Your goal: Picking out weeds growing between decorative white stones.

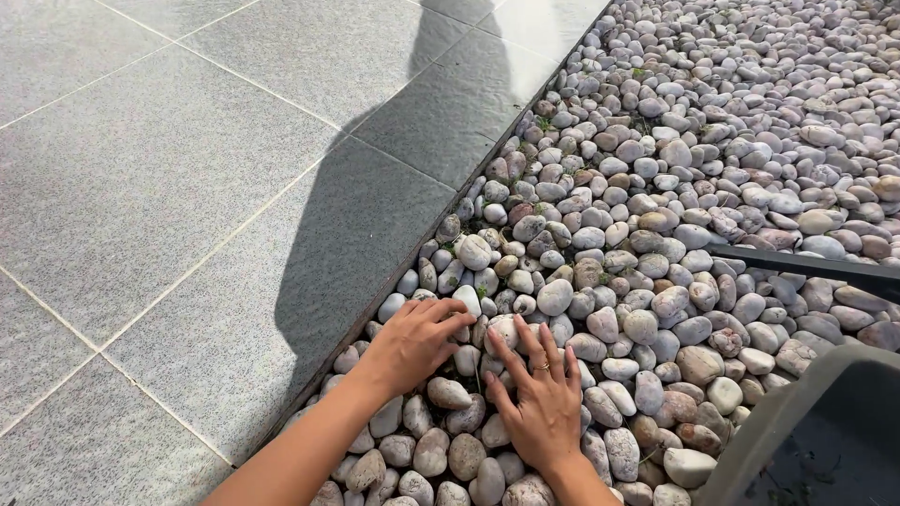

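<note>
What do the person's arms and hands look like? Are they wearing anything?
Both arms are bare, with no sleeves showing and no gloves. The right hand has a thin gold-coloured ring on one finger. The left hand wears nothing that I can see.

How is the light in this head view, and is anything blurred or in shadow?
Head view: strong sunlight, sharp focus on the pebbles and both the left hand and right hand; a long dark shadow crosses the paving tiles; the dark container at the lower right is soft.
</note>
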